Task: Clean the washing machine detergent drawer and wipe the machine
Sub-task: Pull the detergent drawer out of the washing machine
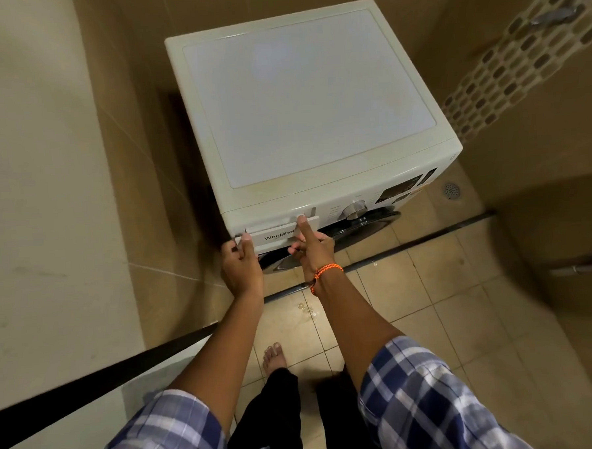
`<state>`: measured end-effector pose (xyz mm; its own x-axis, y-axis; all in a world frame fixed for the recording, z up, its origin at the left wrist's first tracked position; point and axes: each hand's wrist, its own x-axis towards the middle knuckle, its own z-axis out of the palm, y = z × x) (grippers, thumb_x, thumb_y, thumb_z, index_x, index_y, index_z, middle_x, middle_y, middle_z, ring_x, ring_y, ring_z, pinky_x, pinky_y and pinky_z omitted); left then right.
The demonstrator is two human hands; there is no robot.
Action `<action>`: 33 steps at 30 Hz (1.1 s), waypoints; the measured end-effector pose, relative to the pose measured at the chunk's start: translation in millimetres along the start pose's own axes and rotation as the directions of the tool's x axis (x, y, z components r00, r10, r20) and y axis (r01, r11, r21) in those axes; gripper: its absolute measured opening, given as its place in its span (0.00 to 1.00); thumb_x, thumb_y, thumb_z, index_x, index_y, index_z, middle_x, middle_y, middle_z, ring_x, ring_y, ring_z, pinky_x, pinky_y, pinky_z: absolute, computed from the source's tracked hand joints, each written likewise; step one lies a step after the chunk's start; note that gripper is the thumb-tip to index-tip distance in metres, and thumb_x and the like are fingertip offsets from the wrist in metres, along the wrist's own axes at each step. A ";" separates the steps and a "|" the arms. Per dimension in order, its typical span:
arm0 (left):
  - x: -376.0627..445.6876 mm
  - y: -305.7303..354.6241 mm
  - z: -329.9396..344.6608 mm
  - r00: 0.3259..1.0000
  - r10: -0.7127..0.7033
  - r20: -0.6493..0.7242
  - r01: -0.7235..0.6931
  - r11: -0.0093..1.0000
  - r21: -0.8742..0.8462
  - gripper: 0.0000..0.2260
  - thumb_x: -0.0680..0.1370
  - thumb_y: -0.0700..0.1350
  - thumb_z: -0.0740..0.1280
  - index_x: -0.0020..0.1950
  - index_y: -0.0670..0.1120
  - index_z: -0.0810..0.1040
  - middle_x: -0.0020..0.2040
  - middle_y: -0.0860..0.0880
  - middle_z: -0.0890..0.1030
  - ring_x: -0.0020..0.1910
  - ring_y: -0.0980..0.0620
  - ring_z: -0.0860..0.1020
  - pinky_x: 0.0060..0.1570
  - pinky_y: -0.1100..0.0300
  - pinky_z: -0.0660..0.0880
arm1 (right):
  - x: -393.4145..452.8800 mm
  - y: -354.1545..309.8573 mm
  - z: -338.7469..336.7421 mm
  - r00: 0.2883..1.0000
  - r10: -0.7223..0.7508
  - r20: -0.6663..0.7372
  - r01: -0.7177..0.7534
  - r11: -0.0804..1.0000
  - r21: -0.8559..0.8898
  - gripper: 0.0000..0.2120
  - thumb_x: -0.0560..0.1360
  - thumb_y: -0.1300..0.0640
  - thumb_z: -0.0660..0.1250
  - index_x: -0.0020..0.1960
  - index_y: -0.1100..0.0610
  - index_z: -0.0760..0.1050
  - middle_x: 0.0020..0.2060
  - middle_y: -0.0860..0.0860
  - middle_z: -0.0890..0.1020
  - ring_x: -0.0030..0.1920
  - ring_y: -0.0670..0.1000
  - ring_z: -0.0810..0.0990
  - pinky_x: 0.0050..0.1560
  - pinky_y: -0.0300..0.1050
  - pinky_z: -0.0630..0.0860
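**Detergent Drawer Partly Extended at Machine Front**

Beige tiled walls and a tiled floor (412, 307) enclosed the washing machine (301, 97), which filled the upper centre of the frame. Its detergent drawer (274, 233) sat at centre, protruding slightly from the front panel. The left hand (240, 265) gripped the drawer's left end with curled fingers. The right hand (314, 249) held the drawer's right end, index finger extended along its face toward the panel above. The step in hand appeared to be drawer removal. The next move likely called for an even outward pull with both hands. A floor drain (451, 190) lay at right, beyond the control dial (354, 210).
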<state>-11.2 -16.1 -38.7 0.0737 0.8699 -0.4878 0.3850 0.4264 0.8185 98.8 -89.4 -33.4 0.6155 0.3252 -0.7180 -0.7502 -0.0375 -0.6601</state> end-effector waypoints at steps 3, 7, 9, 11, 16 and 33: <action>-7.9 -10.6 -7.0 1.000 -0.009 0.004 0.009 1.000 -0.017 0.16 0.82 0.59 0.69 0.56 0.46 0.81 0.49 0.46 0.86 0.50 0.47 0.86 0.40 0.60 0.74 | -13.3 -3.8 -8.0 0.997 0.052 -0.057 -0.050 0.998 0.038 0.35 0.74 0.53 0.80 0.72 0.53 0.62 0.40 0.55 0.78 0.29 0.50 0.76 0.35 0.48 0.81; -21.1 -25.8 -15.1 0.999 -0.042 -0.006 0.042 0.999 -0.005 0.14 0.80 0.58 0.72 0.50 0.47 0.83 0.47 0.47 0.86 0.47 0.46 0.84 0.42 0.58 0.74 | -25.4 -4.2 -28.9 0.994 0.107 -0.005 -0.107 0.992 -0.063 0.26 0.77 0.52 0.75 0.70 0.54 0.69 0.47 0.58 0.82 0.35 0.52 0.80 0.39 0.50 0.82; -20.2 -23.1 -15.7 0.999 -0.043 -0.023 0.043 0.999 -0.009 0.12 0.80 0.55 0.73 0.49 0.46 0.84 0.47 0.47 0.86 0.47 0.46 0.83 0.41 0.59 0.74 | -23.2 -9.0 -35.0 0.998 0.067 -0.014 -0.069 0.960 -0.271 0.18 0.78 0.46 0.71 0.63 0.51 0.75 0.54 0.56 0.81 0.47 0.54 0.81 0.49 0.54 0.82; -6.6 -15.5 -13.6 0.996 -0.083 -0.045 0.080 0.995 -0.066 0.09 0.80 0.50 0.74 0.52 0.45 0.86 0.48 0.48 0.87 0.48 0.48 0.83 0.41 0.61 0.74 | -13.7 -16.5 -37.6 0.993 -0.112 -0.036 0.073 0.827 -0.558 0.20 0.73 0.35 0.66 0.57 0.47 0.81 0.59 0.55 0.80 0.57 0.55 0.76 0.58 0.55 0.77; 42.8 -3.0 -11.5 0.918 -0.301 0.257 0.351 0.919 -0.178 0.15 0.81 0.52 0.74 0.63 0.45 0.85 0.56 0.47 0.89 0.53 0.49 0.87 0.51 0.54 0.83 | 15.7 -42.1 -22.5 0.984 -0.144 0.109 0.181 0.777 -0.603 0.14 0.79 0.49 0.70 0.55 0.58 0.86 0.53 0.54 0.87 0.58 0.56 0.82 0.62 0.48 0.77; -35.7 -27.0 -21.6 0.934 -0.273 0.231 0.284 0.959 -0.017 0.10 0.83 0.48 0.71 0.62 0.45 0.84 0.56 0.50 0.84 0.54 0.52 0.80 0.46 0.64 0.73 | -10.3 -5.7 -80.5 0.934 -0.309 0.181 0.336 0.582 -0.740 0.08 0.80 0.60 0.72 0.58 0.58 0.86 0.48 0.50 0.88 0.50 0.46 0.86 0.61 0.53 0.84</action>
<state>-44.1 -53.3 -36.8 0.1761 0.6388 -0.7490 0.3747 0.6601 0.6511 116.2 -168.6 -40.0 0.7627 0.4863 -0.4265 -0.0511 -0.6120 -0.7892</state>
